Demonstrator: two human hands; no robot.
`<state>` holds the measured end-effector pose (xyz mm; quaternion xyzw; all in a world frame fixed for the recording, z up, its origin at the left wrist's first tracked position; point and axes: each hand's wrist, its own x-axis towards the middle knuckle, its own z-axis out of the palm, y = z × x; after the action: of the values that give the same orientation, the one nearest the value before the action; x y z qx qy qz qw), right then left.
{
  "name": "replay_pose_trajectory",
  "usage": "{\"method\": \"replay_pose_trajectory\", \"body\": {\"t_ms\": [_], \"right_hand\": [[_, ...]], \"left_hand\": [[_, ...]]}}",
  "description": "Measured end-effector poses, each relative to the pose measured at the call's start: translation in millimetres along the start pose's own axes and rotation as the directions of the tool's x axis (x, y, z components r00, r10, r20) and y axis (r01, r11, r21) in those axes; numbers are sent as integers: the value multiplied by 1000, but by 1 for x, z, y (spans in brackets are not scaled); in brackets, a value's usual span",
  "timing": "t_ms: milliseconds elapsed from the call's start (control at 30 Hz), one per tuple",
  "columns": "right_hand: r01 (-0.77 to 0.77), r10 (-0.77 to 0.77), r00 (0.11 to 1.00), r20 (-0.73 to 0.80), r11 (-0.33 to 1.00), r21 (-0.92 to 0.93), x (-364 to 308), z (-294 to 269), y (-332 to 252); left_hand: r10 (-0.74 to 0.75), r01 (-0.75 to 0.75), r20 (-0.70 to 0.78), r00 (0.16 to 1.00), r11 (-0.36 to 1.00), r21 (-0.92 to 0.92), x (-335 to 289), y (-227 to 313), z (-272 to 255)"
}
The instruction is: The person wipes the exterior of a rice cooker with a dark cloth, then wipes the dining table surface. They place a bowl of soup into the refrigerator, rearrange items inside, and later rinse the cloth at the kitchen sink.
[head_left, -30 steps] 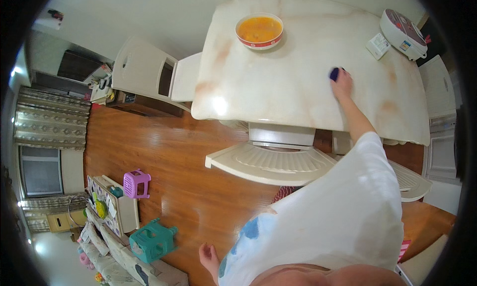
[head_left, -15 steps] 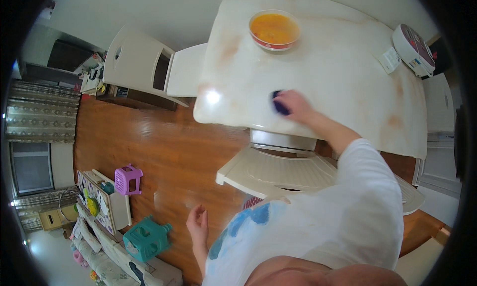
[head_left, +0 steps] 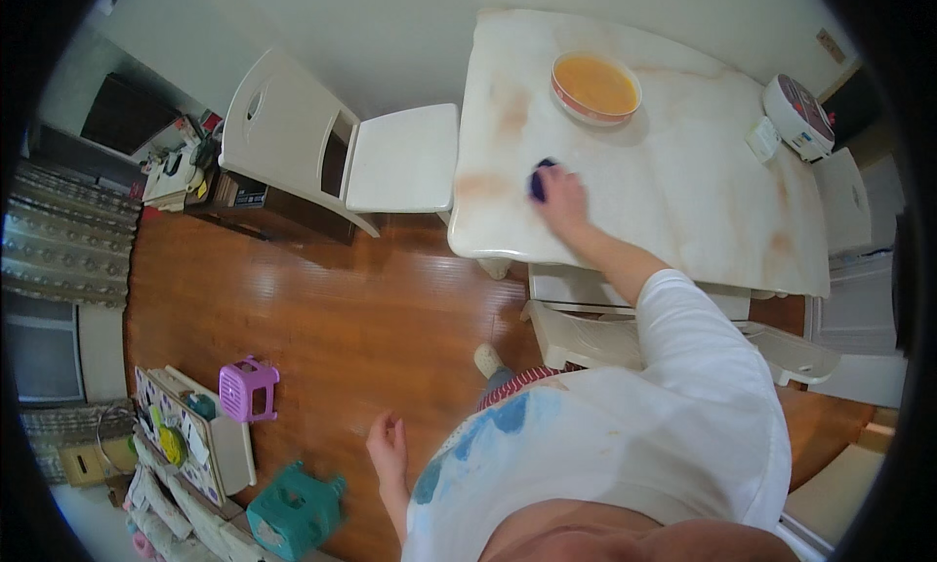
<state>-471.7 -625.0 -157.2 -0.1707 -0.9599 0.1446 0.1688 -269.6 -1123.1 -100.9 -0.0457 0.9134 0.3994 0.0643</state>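
My right hand (head_left: 562,203) presses a small, bunched dark purple cloth (head_left: 538,181) onto the marble-patterned white table (head_left: 673,191), near its left end. The fingers cover most of the cloth. Beyond the hand, to the right, a red-and-white bowl (head_left: 597,119) of orange liquid stands on the table. My left hand (head_left: 388,450) hangs low at my side over the floor, away from the table. Its fingers are loosely bent and apart, with nothing in them.
White chairs stand at the table's left end (head_left: 402,162) and near side (head_left: 586,335). A white rice cooker (head_left: 798,118) sits at the far right corner. On the wooden floor (head_left: 322,318) are a purple stool (head_left: 248,390) and a teal stool (head_left: 295,511).
My view has shifted, so the table and bowl appear farther right. My right hand with the cloth has slid left along the tabletop, farther from the bowl. The left hand still hangs down.
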Motion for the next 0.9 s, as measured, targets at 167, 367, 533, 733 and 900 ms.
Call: {"method": "replay_pose_trajectory", "body": {"t_ms": [167,367,533,733,900], "right_hand": [[267,-385,855,347,901,343,-37,7,-111],[29,-588,441,678,765,644,-60,-61,-131],[-132,-384,659,647,788,601,-62,-151,-83],[-490,62,855,515,420,764,-116,-254,-8],[-459,329,858,394,148,876,-169,-297,53]], "left_hand": [[23,-25,136,990,1000,14,54,-12,-4],[159,-171,296,942,985,17,105,-10,9],[276,-295,365,889,956,-4,131,2,29],[313,-304,411,856,949,-89,136,36,67],[380,-401,480,791,914,-64,126,94,96]]}}
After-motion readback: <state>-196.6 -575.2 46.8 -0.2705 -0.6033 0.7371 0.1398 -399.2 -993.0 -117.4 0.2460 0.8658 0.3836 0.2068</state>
